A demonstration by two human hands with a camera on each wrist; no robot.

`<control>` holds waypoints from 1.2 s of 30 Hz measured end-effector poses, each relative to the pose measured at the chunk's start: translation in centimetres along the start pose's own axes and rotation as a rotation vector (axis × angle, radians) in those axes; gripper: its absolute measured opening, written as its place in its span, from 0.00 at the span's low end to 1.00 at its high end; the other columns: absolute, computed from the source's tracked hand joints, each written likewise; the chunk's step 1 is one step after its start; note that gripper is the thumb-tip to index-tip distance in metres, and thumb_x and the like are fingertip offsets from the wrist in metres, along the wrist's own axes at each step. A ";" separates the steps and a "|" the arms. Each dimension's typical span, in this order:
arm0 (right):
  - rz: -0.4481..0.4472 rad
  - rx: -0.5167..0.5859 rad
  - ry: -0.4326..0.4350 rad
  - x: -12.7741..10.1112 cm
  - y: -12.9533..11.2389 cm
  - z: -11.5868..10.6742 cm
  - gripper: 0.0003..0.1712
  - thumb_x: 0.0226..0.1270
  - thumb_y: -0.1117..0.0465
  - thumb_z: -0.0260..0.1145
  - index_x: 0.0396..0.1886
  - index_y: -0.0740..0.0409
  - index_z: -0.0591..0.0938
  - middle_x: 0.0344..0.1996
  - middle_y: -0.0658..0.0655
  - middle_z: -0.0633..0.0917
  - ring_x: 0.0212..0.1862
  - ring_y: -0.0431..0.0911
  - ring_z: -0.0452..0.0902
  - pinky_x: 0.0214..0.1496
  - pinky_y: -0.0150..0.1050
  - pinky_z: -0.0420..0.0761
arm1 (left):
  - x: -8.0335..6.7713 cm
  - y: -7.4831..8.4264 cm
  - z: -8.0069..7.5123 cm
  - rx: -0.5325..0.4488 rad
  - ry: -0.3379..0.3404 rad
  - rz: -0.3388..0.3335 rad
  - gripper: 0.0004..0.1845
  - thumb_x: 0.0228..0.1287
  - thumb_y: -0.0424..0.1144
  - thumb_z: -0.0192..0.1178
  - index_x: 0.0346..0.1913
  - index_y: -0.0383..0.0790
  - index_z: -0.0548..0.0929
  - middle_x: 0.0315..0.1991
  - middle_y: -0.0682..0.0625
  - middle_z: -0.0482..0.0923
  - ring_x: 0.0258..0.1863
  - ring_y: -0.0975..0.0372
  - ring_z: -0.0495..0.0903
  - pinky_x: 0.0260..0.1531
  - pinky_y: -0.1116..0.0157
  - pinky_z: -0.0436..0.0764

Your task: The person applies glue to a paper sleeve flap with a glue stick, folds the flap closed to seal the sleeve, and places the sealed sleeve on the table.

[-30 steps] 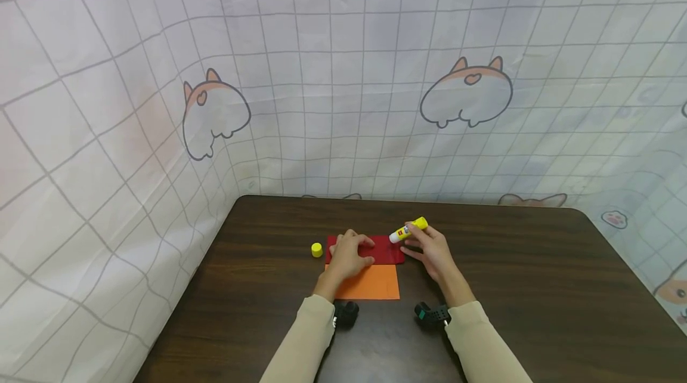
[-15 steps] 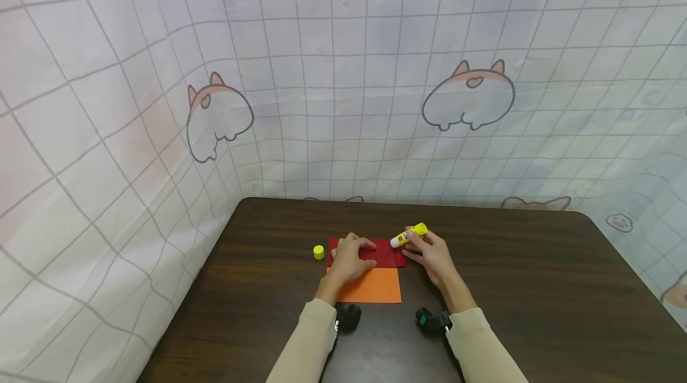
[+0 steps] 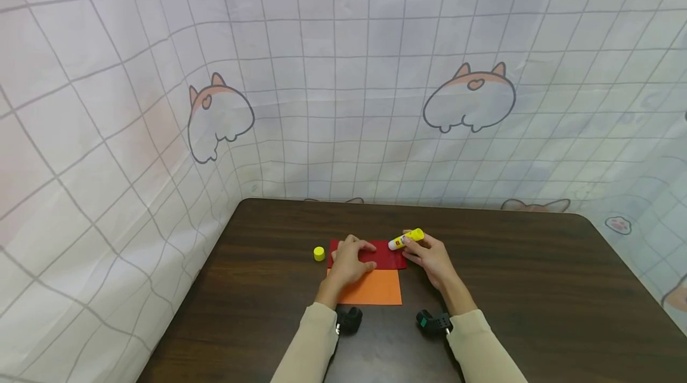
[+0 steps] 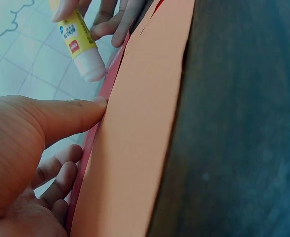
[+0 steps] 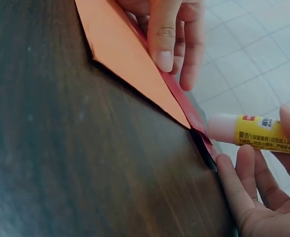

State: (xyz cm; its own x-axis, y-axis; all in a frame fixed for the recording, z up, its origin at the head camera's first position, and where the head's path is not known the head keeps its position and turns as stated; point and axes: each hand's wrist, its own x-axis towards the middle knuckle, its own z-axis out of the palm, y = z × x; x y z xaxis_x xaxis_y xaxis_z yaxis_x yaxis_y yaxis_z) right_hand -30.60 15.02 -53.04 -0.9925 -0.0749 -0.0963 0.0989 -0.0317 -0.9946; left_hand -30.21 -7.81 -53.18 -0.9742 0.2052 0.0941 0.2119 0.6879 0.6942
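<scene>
My right hand holds a yellow glue stick by its barrel, its white end pointing down and left. That end is at the right part of a red paper; in the right wrist view the white end is at the paper's edge. Two right fingers touch the red paper's right end. My left hand presses on the red paper, its thumb straight along the border with an orange sheet. The orange sheet lies along the red paper's near side.
A small yellow cap stands left of the red paper on the dark wooden table. Behind and beside the table hangs a white gridded curtain. Black wrist devices sit under both forearms.
The glue stick has shifted slightly left and toward me over the red paper's right part. The left hand and both papers keep their places; the head view has tilted slightly.
</scene>
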 end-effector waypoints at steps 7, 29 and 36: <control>-0.003 -0.047 -0.022 -0.1 0.2 -0.1 0.30 0.77 0.54 0.63 0.73 0.62 0.72 0.67 0.66 0.74 0.57 0.54 0.81 0.62 0.40 0.82 | -0.1 0.0 0.1 -0.014 -0.005 -0.010 0.17 0.61 0.43 0.74 0.53 0.51 0.88 0.52 0.48 0.75 0.55 0.51 0.69 0.54 0.46 0.63; -0.028 -0.081 -0.003 -0.2 -0.2 0.3 0.29 0.76 0.53 0.65 0.68 0.66 0.76 0.60 0.66 0.78 0.52 0.51 0.85 0.60 0.41 0.83 | -0.1 0.0 0.0 -0.013 -0.016 -0.024 0.19 0.62 0.44 0.73 0.56 0.51 0.88 0.51 0.49 0.73 0.52 0.55 0.67 0.52 0.49 0.61; -0.021 -0.084 -0.004 -0.3 -0.3 0.3 0.26 0.76 0.54 0.65 0.64 0.67 0.79 0.57 0.64 0.81 0.50 0.47 0.85 0.58 0.38 0.84 | -0.1 0.1 0.0 -0.011 -0.017 -0.025 0.19 0.62 0.44 0.73 0.56 0.51 0.88 0.51 0.49 0.73 0.52 0.55 0.67 0.52 0.50 0.61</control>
State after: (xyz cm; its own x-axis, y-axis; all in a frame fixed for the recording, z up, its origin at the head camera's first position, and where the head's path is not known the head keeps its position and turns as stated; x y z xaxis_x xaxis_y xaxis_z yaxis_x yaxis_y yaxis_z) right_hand -30.33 14.78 -52.68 -0.9940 -0.0791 -0.0756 0.0718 0.0500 -0.9962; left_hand -30.09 -7.78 -53.18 -0.9777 0.2001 0.0641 0.1864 0.6853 0.7040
